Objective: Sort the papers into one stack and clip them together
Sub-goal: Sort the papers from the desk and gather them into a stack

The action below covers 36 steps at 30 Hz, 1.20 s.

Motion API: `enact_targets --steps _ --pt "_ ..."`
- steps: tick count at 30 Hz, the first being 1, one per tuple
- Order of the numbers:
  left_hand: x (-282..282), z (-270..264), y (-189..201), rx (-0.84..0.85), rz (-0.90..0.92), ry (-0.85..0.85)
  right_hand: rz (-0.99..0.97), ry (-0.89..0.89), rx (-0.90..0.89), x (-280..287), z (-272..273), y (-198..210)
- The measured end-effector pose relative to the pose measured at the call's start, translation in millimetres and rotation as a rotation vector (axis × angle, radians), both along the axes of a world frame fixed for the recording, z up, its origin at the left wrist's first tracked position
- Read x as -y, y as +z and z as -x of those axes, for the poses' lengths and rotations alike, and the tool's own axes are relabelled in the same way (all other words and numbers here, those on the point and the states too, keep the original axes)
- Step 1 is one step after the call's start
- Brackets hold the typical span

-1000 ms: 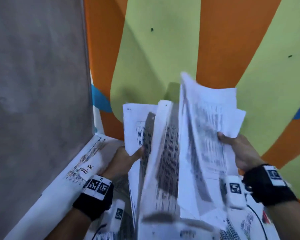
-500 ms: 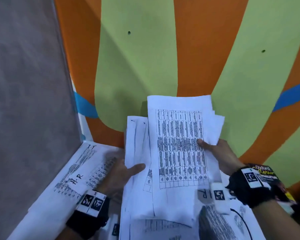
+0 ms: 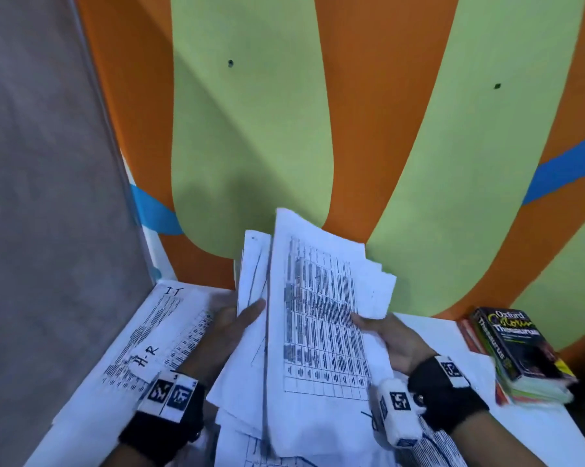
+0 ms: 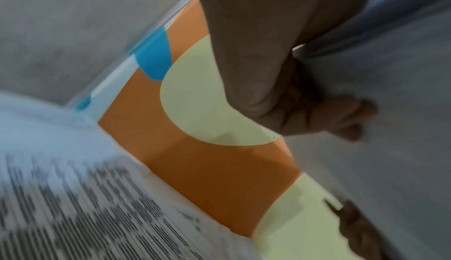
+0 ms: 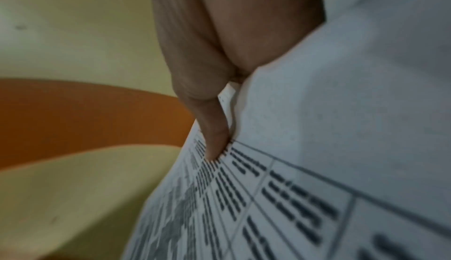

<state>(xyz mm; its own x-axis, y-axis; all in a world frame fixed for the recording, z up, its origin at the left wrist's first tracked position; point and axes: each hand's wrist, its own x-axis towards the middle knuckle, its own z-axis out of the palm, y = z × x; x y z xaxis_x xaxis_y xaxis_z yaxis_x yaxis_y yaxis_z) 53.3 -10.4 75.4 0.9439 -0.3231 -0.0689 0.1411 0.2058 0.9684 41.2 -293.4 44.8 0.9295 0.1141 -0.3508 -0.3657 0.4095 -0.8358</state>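
Far left on the white table (image 3: 452,335): loose printed sheets (image 3: 156,335) lying flat, handwritten "I.T" and "H-R" on them, long axis running from near-left twd the wall corner. No containers in view, so nothing to report inside any.

Left hand (image 3: 227,332) grips the left bundle of papers (image 3: 250,291), thumb across the front, fingers curled behind (left wrist cam shows them wrapped on the back of the sheets). That bundle stands nearly upright, long axis vertical, top edge leaning slightly away twd the orange-and-green wall (image 3: 250,129).

Just right of it, touching and overlapping: the bigger bundle with the printed table (image 3: 321,332), also held up off the desk, long axis vertical, top tilted a bit left, printed side facing the camera. Edges uneven, several corners stick out at the right. Right hand (image 3: 392,342) pinches its right edge, thumb (image 5: 214,138) pressed on the table grid, fingers behind.

More sheets lie under both hands, near edge.

Far right: Oxford thesaurus (image 3: 517,345) atop a small pile of books (image 3: 533,392), well apart from the papers.
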Motion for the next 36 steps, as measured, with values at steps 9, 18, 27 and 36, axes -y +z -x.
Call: enact_targets --steps 9,18,27,36 --pt "9 -5 16 0.303 -0.189 0.132 0.657 -0.286 0.578 0 4 78" --pt "28 -3 -1 0.215 -0.076 0.230 0.663 -0.237 0.560 -7 19 53" --pt "29 -7 32 0.504 -0.118 0.223 0.577 -0.303 0.599 -4 26 70" --pt "37 -4 34 0.516 -0.134 0.257 0.706 -0.332 0.655 -12 29 64"
